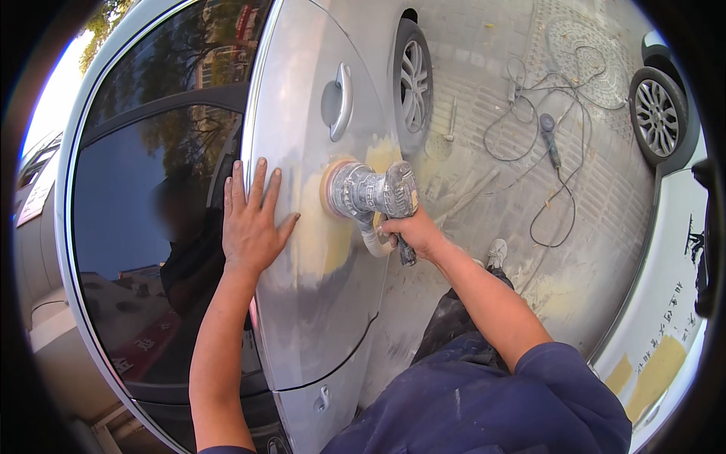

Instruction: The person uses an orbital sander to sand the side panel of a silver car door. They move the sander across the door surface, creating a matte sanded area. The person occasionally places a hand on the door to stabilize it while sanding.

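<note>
My left hand [254, 219] lies flat with fingers spread on the silver car door [302, 98], close to the window's lower edge. In my right hand [414, 233] is a dusty grey orbital sander [370, 189], gripped by its body near the hose. Its round pad rests against the door panel, on a patch of yellowish body filler [321, 242] with a sanded, dull surround. A door handle [342, 102] sits farther along the panel, ahead of the sander. Part of my right hand's fingers is hidden behind the tool.
On the dusty paving lie a corded power tool [548, 136] and tangled cable [575, 197]. At right stands a white car [665, 250] with yellowish patches. The silver car's wheel [414, 83] is ahead; my shoe [497, 252] is on the ground.
</note>
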### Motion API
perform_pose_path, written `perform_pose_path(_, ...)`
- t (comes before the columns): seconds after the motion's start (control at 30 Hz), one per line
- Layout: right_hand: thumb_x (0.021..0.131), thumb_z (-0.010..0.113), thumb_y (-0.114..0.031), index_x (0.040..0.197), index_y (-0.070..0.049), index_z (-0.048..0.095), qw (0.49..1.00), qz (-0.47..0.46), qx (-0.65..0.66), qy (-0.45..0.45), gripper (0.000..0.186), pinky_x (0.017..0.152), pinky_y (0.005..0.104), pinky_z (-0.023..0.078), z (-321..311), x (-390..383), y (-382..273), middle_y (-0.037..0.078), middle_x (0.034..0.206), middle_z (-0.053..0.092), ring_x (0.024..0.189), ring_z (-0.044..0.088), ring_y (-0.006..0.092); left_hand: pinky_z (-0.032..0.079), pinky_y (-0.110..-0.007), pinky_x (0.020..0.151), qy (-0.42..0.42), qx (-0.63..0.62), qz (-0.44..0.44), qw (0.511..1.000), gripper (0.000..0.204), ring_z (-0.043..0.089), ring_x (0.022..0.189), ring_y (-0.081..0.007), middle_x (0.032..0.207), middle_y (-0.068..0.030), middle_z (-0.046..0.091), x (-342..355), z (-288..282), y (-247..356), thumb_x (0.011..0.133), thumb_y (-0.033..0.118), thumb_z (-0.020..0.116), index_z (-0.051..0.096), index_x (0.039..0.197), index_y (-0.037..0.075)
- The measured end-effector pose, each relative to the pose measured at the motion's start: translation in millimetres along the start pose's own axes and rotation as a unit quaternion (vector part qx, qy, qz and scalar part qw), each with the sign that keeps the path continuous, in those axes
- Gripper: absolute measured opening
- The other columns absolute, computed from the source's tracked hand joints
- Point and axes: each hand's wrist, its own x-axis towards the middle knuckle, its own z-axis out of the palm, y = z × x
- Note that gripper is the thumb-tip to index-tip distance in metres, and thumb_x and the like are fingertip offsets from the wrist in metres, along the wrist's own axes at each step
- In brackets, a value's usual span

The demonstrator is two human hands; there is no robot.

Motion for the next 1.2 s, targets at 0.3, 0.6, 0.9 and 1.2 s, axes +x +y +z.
perform_pose_path(0.3,0.081,0.077,0.003,0.090,0.000,0.070,0.999,-0.001,-0.032,0.001,0.012,0.054,0.0316,0.049,3.3,-3.0,-2.9,0.005,0.076,0.069,0.060,0.063,0.0141,0.021,-0.057,0.132,0.016,0.007,0.007,1.000,0.079,0.022,0.162,-0.0459,0.175,-0.0123,0.032,1.5,4.7,1.3,0.093,0.046,0.076,0.051,0.160,0.012)
perform_pose_path(0.6,0.082,0.077,0.004,0.098,-0.003,0.069,1.000,0.028,-0.010,-0.008,0.019,0.054,0.0320,0.051,-8.2,-14.6,12.3,0.005,0.082,0.069,0.061,0.063,0.0149,0.021,-0.057,0.132,0.010,0.009,-0.001,1.000,0.079,0.021,0.162,-0.0446,0.175,-0.0121,0.032,1.6,3.3,2.8,0.093,0.046,0.077,0.051,0.160,0.013)
perform_pose_path(0.9,0.083,0.075,0.003,0.094,-0.001,0.071,0.998,0.053,-0.012,0.024,0.013,0.052,0.0313,0.048,-22.3,9.9,9.1,0.006,0.076,0.069,0.058,0.062,0.0151,0.022,-0.057,0.132,0.007,0.011,0.001,1.000,0.079,0.020,0.163,-0.0443,0.175,-0.0116,0.031,0.6,6.7,1.2,0.094,0.046,0.075,0.050,0.161,0.013)
perform_pose_path(1.2,0.082,0.078,0.000,0.098,-0.001,0.071,0.999,-0.006,-0.011,-0.029,0.017,0.055,0.0323,0.051,-13.3,16.6,1.6,0.006,0.081,0.069,0.062,0.063,0.0152,0.022,-0.053,0.132,-0.001,0.018,0.022,1.000,0.078,0.022,0.164,-0.0389,0.175,-0.0127,0.032,2.7,8.8,1.0,0.096,0.045,0.073,0.049,0.161,0.011)
